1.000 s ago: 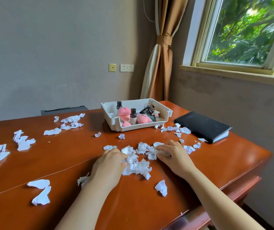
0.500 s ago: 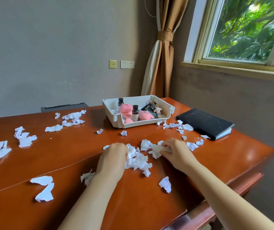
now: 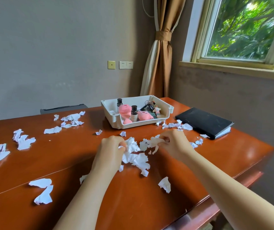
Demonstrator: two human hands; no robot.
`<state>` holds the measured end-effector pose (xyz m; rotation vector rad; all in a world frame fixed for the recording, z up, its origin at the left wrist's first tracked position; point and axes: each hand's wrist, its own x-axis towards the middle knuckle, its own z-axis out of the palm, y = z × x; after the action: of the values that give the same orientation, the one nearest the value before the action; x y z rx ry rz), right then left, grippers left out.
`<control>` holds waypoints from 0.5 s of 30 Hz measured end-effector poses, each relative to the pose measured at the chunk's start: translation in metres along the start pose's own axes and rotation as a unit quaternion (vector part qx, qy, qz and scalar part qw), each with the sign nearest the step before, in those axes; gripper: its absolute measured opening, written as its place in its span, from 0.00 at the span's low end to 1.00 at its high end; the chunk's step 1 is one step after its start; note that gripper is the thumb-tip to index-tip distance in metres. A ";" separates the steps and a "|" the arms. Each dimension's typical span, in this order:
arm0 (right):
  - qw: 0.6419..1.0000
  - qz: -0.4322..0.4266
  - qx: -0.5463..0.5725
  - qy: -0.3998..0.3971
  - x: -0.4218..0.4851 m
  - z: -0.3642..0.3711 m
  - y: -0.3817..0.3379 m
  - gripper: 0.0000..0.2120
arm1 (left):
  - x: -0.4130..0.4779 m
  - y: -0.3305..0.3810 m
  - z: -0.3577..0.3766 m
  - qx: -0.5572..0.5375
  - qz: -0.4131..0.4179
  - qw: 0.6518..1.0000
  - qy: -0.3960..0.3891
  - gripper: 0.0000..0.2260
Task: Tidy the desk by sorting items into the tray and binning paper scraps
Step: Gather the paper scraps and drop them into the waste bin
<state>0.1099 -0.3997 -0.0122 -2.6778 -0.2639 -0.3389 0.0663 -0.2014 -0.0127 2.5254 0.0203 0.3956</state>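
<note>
Torn white paper scraps (image 3: 23,141) lay scattered over the left part of the wooden desk (image 3: 66,155). The left forearm reached up from the near edge, and the left hand (image 3: 112,149) was curled knuckles-up, its fingers closed on crumpled scraps from the central pile (image 3: 137,159). Just right of it, the right forearm angled in from the near right, and the right hand (image 3: 174,145) pinched a wad of scraps (image 3: 151,143) between thumb and fingertips. At the far side, the white tray (image 3: 114,120) held pink plush toys (image 3: 125,109), small bottles (image 3: 134,113) and keys. A black notebook (image 3: 202,122) lay far right.
</note>
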 end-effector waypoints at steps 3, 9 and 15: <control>1.000 -0.016 0.006 0.002 0.002 -0.017 -0.009 0.10 | -0.001 0.004 -0.003 -0.020 0.005 1.000 0.006 0.07; 0.999 -0.036 0.001 0.031 -0.001 -0.052 -0.020 0.11 | 0.007 0.019 -0.016 -0.040 0.023 0.999 0.022 0.07; 0.998 -0.034 0.001 0.059 -0.012 -0.080 -0.016 0.09 | 0.018 0.044 -0.035 -0.041 0.039 0.998 0.039 0.07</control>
<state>0.0795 -0.4219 0.0615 -2.6387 -0.3207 -0.5142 0.0700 -0.2170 0.0434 2.4343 -0.0627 0.5146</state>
